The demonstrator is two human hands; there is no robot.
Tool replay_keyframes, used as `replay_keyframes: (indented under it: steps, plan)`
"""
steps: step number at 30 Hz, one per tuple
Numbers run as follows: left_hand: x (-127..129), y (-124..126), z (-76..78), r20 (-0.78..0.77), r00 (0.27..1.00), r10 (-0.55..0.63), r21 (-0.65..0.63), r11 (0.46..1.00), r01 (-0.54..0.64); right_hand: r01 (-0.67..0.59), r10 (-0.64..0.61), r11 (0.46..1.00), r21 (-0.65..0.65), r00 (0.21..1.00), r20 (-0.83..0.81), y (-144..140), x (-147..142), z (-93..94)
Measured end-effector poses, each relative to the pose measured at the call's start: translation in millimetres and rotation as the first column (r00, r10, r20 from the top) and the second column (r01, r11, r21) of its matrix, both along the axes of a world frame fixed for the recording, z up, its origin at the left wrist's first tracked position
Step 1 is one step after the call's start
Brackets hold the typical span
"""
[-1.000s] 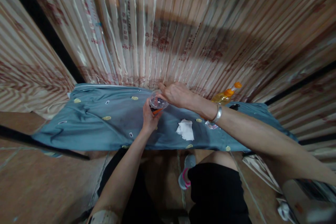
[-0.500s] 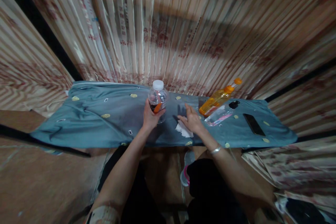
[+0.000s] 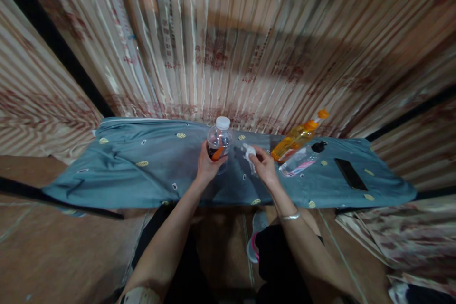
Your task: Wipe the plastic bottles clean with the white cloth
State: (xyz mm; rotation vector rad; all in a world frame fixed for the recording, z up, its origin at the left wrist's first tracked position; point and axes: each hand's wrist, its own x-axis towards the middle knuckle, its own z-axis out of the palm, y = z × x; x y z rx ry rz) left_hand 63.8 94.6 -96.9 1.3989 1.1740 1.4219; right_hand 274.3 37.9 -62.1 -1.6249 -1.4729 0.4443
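A small clear plastic bottle [image 3: 220, 140] with a white cap and an orange label stands upright on a blue-grey patterned cloth [image 3: 135, 166]. My left hand [image 3: 206, 166] grips the bottle low on its body. My right hand [image 3: 265, 168] holds a crumpled white tissue [image 3: 248, 153] just right of the bottle, lifted off the cloth.
An orange bottle [image 3: 297, 137] and a clear bottle with a black cap [image 3: 301, 159] lie at the right. Further right a black phone [image 3: 351, 174] lies flat. Striped curtains hang behind the cloth-covered surface. My legs and a shoe [image 3: 254, 242] show below its front edge.
My right hand left the bottle's top, went down to the white tissue on the cloth and picked it up. The bottle now shows its white cap; my left hand kept its grip.
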Motion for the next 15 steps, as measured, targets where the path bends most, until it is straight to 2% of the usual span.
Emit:
replay_keyframes:
  steps: [2,3,6,9,12,15]
  plan:
    - [2,-1,1.7,0.016,1.000,-0.013,-0.013,1.000,0.013,0.006,-0.001,0.985,0.175,1.000,-0.026,7,-19,26.6]
    - [3,-2,2.8,0.028,0.999,-0.026,-0.017,1.000,0.027,0.001,0.001,0.975,0.222,1.000,-0.012,11,-30,37.8]
    - [8,-6,5.3,0.080,0.993,-0.085,-0.028,0.996,0.088,-0.045,0.059,0.975,0.217,0.997,-0.058,28,-62,56.4]
    - [9,-8,5.4,0.158,0.979,-0.132,-0.050,0.989,0.141,-0.061,0.080,0.995,0.074,0.950,-0.303,49,-78,50.4]
    - [7,-7,3.9,0.262,0.953,-0.154,-0.086,0.980,0.182,-0.122,0.041,0.987,-0.102,0.813,-0.580,57,-80,29.3]
    - [3,-7,3.3,0.350,0.928,-0.128,-0.133,0.974,0.184,-0.124,-0.001,0.984,-0.130,0.718,-0.696,50,-78,11.6]
